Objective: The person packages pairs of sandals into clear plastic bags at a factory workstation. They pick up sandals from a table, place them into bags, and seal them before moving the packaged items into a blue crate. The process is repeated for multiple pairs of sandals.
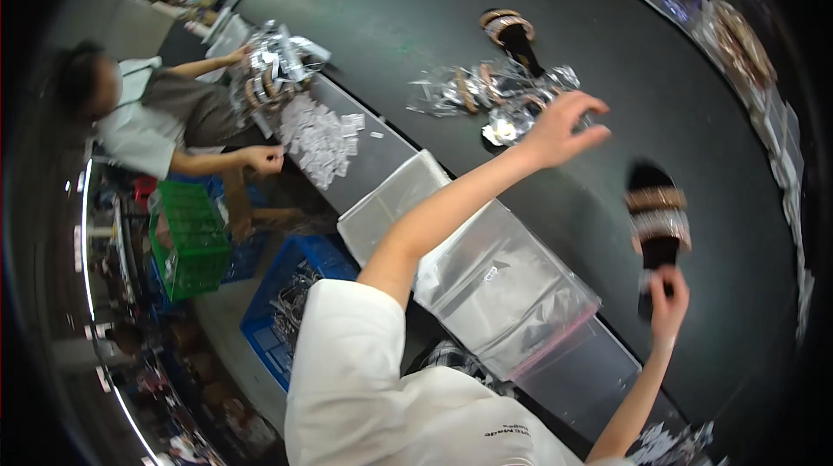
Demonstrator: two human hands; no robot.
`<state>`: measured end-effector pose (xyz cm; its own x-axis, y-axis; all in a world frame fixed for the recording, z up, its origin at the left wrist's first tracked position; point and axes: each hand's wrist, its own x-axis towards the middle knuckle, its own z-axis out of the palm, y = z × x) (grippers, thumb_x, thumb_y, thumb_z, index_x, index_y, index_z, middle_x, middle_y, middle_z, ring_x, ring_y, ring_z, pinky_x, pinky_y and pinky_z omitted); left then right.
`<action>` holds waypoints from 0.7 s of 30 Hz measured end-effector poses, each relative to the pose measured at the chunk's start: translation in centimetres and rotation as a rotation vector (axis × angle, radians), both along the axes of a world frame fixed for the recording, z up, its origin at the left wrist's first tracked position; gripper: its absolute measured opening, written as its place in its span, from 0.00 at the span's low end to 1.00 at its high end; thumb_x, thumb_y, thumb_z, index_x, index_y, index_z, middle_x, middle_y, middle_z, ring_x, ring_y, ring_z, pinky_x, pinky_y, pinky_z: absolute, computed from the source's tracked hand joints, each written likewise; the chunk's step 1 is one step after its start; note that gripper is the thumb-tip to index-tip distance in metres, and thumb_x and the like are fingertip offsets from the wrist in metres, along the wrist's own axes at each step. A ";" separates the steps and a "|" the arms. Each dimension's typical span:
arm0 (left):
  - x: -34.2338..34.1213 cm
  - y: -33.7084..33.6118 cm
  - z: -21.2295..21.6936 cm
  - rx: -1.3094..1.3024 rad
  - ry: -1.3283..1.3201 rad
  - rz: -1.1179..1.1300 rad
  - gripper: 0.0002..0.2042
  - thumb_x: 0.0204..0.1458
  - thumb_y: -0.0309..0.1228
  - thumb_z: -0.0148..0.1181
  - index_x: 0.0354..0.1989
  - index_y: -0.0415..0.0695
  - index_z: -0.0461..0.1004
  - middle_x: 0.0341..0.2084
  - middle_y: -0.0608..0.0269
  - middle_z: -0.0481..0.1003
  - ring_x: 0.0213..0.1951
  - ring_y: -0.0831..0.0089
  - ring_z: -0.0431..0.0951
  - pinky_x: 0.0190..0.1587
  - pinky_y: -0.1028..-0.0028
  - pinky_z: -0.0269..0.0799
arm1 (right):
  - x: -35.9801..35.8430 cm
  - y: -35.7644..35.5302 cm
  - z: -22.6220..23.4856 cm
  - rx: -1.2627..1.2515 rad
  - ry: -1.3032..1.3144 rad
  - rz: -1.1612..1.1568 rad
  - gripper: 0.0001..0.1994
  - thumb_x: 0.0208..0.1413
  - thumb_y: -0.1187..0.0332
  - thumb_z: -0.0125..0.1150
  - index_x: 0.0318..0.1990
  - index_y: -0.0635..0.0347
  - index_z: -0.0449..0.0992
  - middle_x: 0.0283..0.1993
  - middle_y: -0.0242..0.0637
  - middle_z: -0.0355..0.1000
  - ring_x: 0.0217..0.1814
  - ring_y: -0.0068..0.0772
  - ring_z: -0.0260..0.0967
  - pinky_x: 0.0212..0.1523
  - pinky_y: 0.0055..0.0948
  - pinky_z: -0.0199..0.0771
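Note:
My right hand pinches the heel end of a black slide sandal with tan and glittery straps, slightly blurred, over the dark work surface. My left hand reaches forward, fingers apart and holding nothing. Just beyond it lie sandals in crinkled clear bags, partly hidden by the hand. Behind those sits another unwrapped black sandal with tan straps. In front of my body are stacked clear plastic bags, with a second stack of bags to their left.
At the left, a co-worker handles bagged sandals beside a heap of small white labels. A green crate and a blue crate stand below the table. Bagged goods line the far right edge.

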<state>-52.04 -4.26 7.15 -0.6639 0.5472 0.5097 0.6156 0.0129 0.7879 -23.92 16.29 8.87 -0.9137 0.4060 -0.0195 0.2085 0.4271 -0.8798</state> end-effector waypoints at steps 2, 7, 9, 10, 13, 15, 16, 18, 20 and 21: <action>-2.6 -2.6 -5.6 -0.438 0.145 0.462 0.15 0.41 0.36 0.62 0.34 0.40 0.70 0.34 0.54 0.70 0.39 0.58 0.68 0.43 0.64 0.63 | 9.0 1.7 -3.1 -0.071 -0.022 -0.139 0.05 0.49 0.76 0.54 0.32 0.64 0.65 0.31 0.29 0.59 0.34 0.21 0.55 0.38 0.19 0.58; -2.4 -3.0 -14.8 -0.963 -0.075 0.609 0.45 0.23 0.45 0.74 0.49 0.34 0.56 0.47 0.42 0.61 0.49 0.51 0.63 0.52 0.60 0.60 | 27.7 -1.5 -11.6 -0.370 -0.163 -0.748 0.22 0.51 0.75 0.57 0.50 0.56 0.54 0.44 0.36 0.61 0.42 0.27 0.61 0.41 0.25 0.65; -2.2 -2.0 -13.2 -1.030 -0.288 0.677 0.46 0.20 0.45 0.75 0.49 0.37 0.57 0.48 0.45 0.61 0.51 0.54 0.62 0.52 0.61 0.59 | 30.0 -3.7 -11.6 -0.520 -0.321 -0.970 0.19 0.51 0.71 0.59 0.48 0.61 0.60 0.42 0.36 0.65 0.38 0.28 0.64 0.39 0.27 0.67; -2.3 -1.6 -11.8 -1.058 -0.391 0.724 0.47 0.18 0.45 0.76 0.50 0.38 0.57 0.48 0.46 0.62 0.52 0.56 0.61 0.52 0.61 0.59 | 31.2 -3.6 -11.4 -0.729 -0.351 -0.899 0.14 0.52 0.66 0.58 0.42 0.61 0.66 0.36 0.33 0.67 0.34 0.26 0.65 0.35 0.26 0.68; -2.5 -0.8 -12.1 -1.284 -0.176 0.774 0.49 0.15 0.47 0.76 0.52 0.41 0.60 0.53 0.50 0.61 0.56 0.57 0.59 0.54 0.64 0.60 | 27.4 -5.8 -6.9 -0.842 -0.385 -0.830 0.12 0.52 0.58 0.57 0.35 0.56 0.71 0.28 0.30 0.67 0.28 0.23 0.64 0.26 0.24 0.65; -2.0 -1.3 -10.6 -1.127 -0.547 0.537 0.39 0.17 0.45 0.74 0.44 0.41 0.69 0.45 0.54 0.71 0.48 0.63 0.71 0.45 0.68 0.71 | 23.1 -7.4 -1.1 -0.654 -0.522 -0.731 0.09 0.53 0.58 0.53 0.34 0.50 0.73 0.25 0.28 0.68 0.25 0.23 0.64 0.21 0.24 0.63; -0.4 -1.2 -9.7 -1.007 -0.540 0.461 0.33 0.18 0.43 0.73 0.39 0.40 0.73 0.38 0.55 0.75 0.40 0.64 0.76 0.42 0.69 0.73 | 23.4 -6.5 -1.4 -0.683 -0.528 -0.737 0.07 0.52 0.61 0.54 0.33 0.52 0.72 0.26 0.28 0.68 0.26 0.23 0.64 0.22 0.23 0.63; 4.1 -1.5 -8.4 -0.623 -0.512 0.414 0.31 0.17 0.40 0.71 0.37 0.40 0.74 0.32 0.54 0.76 0.35 0.64 0.78 0.41 0.72 0.72 | 28.6 -1.5 -11.1 -0.693 -0.311 -0.665 0.17 0.51 0.56 0.58 0.40 0.61 0.70 0.30 0.31 0.67 0.29 0.23 0.65 0.27 0.23 0.64; 11.9 0.3 -3.1 0.014 -0.581 0.216 0.26 0.21 0.25 0.72 0.37 0.40 0.72 0.33 0.59 0.77 0.36 0.72 0.76 0.41 0.72 0.73 | 26.4 -0.6 -9.1 -0.765 -0.277 -0.556 0.22 0.52 0.54 0.56 0.45 0.64 0.69 0.33 0.35 0.68 0.31 0.24 0.66 0.29 0.22 0.65; 16.3 -0.9 -3.2 0.171 -0.597 0.215 0.27 0.24 0.26 0.72 0.39 0.40 0.71 0.34 0.62 0.75 0.36 0.73 0.75 0.42 0.70 0.71 | 25.4 0.5 -8.8 -0.803 -0.281 -0.438 0.22 0.54 0.55 0.54 0.46 0.66 0.68 0.36 0.37 0.68 0.33 0.24 0.66 0.30 0.21 0.66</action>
<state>-35.75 -5.19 3.93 -0.9452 0.3144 0.0879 0.0696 -0.0690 0.9952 1.45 16.84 0.04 -0.6029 0.4808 -0.6367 0.4552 -0.4481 -0.7694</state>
